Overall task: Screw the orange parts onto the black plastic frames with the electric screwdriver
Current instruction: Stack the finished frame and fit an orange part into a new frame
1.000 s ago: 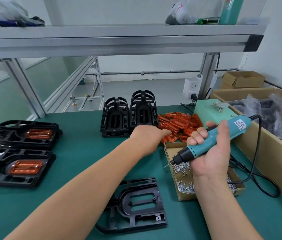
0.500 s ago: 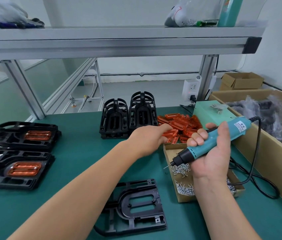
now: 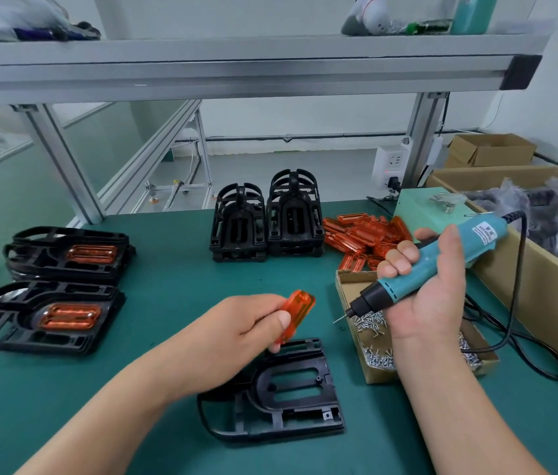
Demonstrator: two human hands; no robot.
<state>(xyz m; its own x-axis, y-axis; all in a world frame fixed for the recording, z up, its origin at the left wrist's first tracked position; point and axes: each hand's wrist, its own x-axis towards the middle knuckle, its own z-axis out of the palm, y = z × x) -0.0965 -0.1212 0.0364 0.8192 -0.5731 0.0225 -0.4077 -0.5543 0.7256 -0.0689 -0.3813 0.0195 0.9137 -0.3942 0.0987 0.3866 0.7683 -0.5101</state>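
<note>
Pinches one orange part between thumb and fingers of the left hand, just above the far edge of a bare black frame lying flat on the green worktop. Grips the teal electric screwdriver in the right hand, fingers curled round its body, bit pointing left over a cardboard box of screws. Has a pile of orange parts beyond that box, beside two stacks of frames

Assembly workshop: aluminium-frame bench, green mat, stacked black frames, screw box.
</note>
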